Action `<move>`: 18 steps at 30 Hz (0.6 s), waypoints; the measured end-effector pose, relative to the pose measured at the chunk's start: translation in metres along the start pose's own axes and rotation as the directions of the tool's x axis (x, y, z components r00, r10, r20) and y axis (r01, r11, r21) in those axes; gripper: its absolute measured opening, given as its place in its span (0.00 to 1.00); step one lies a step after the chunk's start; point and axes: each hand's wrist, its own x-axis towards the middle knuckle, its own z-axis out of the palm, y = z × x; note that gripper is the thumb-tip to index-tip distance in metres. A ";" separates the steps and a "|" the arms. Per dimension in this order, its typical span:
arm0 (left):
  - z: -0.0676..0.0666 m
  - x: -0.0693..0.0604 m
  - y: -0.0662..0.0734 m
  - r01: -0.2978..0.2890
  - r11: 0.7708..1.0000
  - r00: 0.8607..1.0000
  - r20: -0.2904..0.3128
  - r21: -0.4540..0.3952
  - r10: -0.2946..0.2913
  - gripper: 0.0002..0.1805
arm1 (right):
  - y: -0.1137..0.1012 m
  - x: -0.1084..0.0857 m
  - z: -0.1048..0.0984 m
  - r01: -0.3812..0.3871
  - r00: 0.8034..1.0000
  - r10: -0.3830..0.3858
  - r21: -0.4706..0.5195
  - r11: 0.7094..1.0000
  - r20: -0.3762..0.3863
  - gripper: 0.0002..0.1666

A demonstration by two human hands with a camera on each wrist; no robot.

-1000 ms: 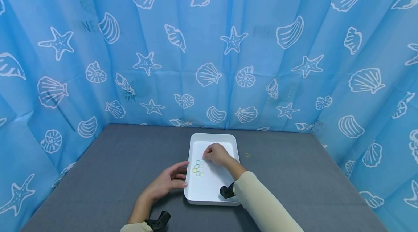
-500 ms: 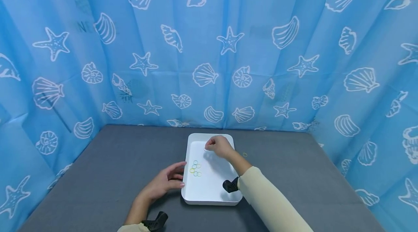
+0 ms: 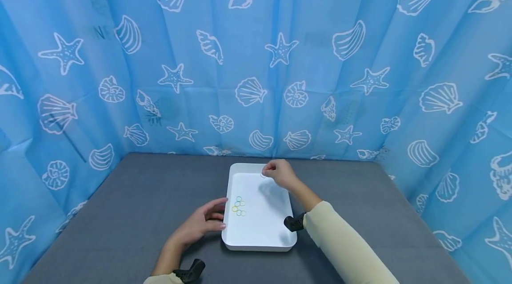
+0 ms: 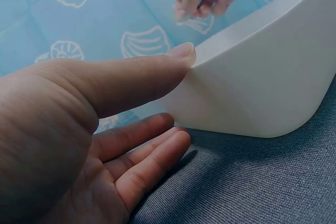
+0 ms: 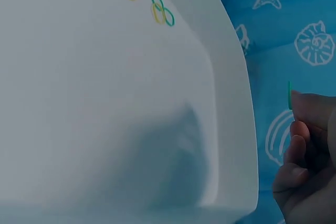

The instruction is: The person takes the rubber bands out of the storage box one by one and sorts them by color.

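Observation:
A white rectangular tray (image 3: 266, 230) lies on the grey tabletop. Several thin yellow and green rings (image 5: 157, 13), like small rubber bands, form a loose cluster on the left of its floor. My left hand (image 3: 198, 223) is at the tray's left side. In the left wrist view its thumb (image 4: 182, 53) touches the rim, with relaxed fingers beside the wall. My right hand (image 3: 281, 174) is over the tray's far right corner. Between thumb and forefinger it pinches a green rubber band (image 5: 290, 97), seen edge-on in the right wrist view.
Around the work hangs a blue curtain (image 3: 256, 115) with white shells and starfish, behind the table's far edge. Grey cloth (image 3: 172, 190) covers the table (image 3: 360, 213) on both sides of the tray.
My right hand has moved from above the tray's middle to its far right corner, holding the band. The yellow band on the table at right is now hidden by my arm. Left hand stays put.

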 end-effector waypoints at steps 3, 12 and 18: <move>0.001 0.001 0.000 -0.001 1.000 1.000 0.000 -0.002 0.001 0.39 | 0.007 -0.002 -0.007 -0.019 1.000 0.019 0.008 1.000 -0.020 0.04; 0.001 -0.001 0.002 0.006 1.000 1.000 0.001 0.009 -0.006 0.39 | 0.032 -0.007 -0.022 -0.032 0.993 0.027 -0.034 0.999 -0.118 0.04; 0.001 0.000 0.003 0.015 1.000 1.000 -0.012 0.013 -0.015 0.39 | 0.050 -0.013 -0.032 -0.020 0.988 0.016 -0.023 1.000 -0.151 0.05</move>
